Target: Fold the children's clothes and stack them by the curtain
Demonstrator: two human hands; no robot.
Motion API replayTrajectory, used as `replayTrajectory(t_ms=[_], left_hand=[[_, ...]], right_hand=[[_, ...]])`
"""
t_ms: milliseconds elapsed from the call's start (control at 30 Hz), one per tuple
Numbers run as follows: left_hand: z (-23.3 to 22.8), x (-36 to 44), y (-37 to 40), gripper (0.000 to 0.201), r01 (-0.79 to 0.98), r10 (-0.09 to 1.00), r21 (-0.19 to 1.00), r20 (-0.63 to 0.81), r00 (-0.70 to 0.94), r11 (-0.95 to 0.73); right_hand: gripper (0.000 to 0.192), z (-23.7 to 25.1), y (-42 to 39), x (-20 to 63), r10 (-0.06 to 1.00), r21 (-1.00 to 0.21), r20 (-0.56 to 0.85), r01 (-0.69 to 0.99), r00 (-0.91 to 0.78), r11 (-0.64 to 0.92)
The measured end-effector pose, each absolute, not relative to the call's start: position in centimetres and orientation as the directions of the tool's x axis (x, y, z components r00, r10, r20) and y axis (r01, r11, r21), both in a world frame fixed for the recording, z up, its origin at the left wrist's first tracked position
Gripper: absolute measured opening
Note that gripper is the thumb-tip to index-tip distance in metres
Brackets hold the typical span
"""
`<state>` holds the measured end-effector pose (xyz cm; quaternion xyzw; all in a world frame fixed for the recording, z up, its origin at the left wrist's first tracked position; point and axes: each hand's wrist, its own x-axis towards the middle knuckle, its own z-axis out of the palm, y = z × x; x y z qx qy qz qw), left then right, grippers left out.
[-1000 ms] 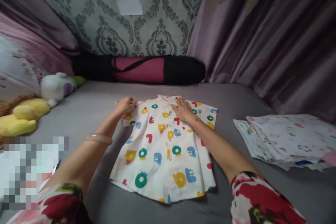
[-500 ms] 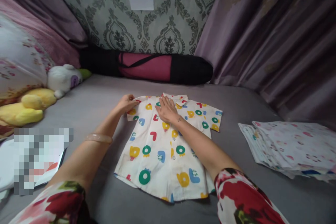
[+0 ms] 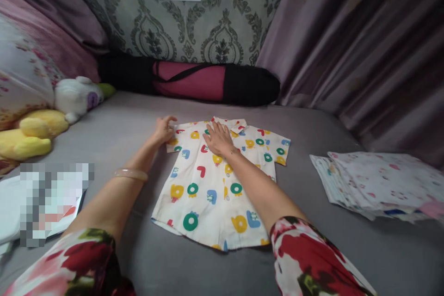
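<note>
A white short-sleeved shirt [image 3: 201, 203] printed with coloured letters lies spread, front up, on the grey bed sheet. Its collar points away from me, and both sleeves stretch out to the sides. My right hand [image 3: 219, 139] rests flat on the upper chest just below the collar, its fingers extended. At the outer edge of the left sleeve is my left hand [image 3: 165, 129], fingers bent and apart, with no cloth visibly pinched. My right forearm covers part of the shirt's right side.
On the right lies a stack of folded printed cloths [image 3: 391, 180]. A blurred-out flat item [image 3: 55, 203] is at left. Plush toys [image 3: 76, 97] sit at the far left beside a floral pillow [image 3: 24, 74]. Along the patterned wall runs a long black and dark-red bag [image 3: 194, 81].
My left hand has loosened from the shirt's left shoulder and moved out to the sleeve's edge. The left sleeve lies flatter. My right hand stays on the chest; the view has shifted slightly.
</note>
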<state>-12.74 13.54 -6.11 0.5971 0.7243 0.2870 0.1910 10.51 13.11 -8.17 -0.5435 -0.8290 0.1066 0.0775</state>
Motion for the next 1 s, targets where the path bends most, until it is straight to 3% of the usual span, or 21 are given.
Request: replayTrajectory(t_ms=[133,300,400,500,633,800,1000], left_hand=[[-6.2,-12.1,11.9,0.061,0.794,0.928,0.558,0.106,-0.356,0.241],[-3.9,-13.6,6.6,0.054,0.805,0.960,0.523,-0.160,-0.229,0.279],[-3.4,-14.5,2.5,0.045,0.716,0.934,0.608,-0.298,-0.195,0.343],[-3.5,-14.4,-1.2,0.045,0.634,0.895,0.641,-0.390,-0.218,0.433],[-3.6,-13.2,-4.9,0.054,0.634,0.871,0.623,-0.459,-0.177,0.457],[-3.7,-11.6,-8.0,0.064,0.749,0.901,0.554,-0.412,-0.133,0.364],[-3.8,-10.4,-9.8,0.070,0.698,0.918,0.624,-0.374,-0.128,0.352]], right_hand=[[0.058,-6.6,13.7,11.1,0.905,-0.453,-0.003,0.807,-0.425,0.378],[0.037,-3.3,10.9,17.9,0.958,-0.796,0.200,0.537,-0.204,0.280],[0.023,-2.1,5.5,24.0,0.997,-0.915,-0.045,0.403,-0.067,-0.014],[0.016,-2.1,-0.9,28.7,0.963,-0.889,-0.265,0.374,0.047,-0.263],[0.018,-3.4,-7.3,31.0,0.897,-0.792,-0.432,0.436,0.098,-0.428],[0.024,-5.6,-9.8,30.4,0.974,-0.661,-0.204,0.721,0.095,-0.209],[0.019,-5.7,-8.7,28.6,0.985,-0.590,-0.144,0.791,0.094,-0.161]])
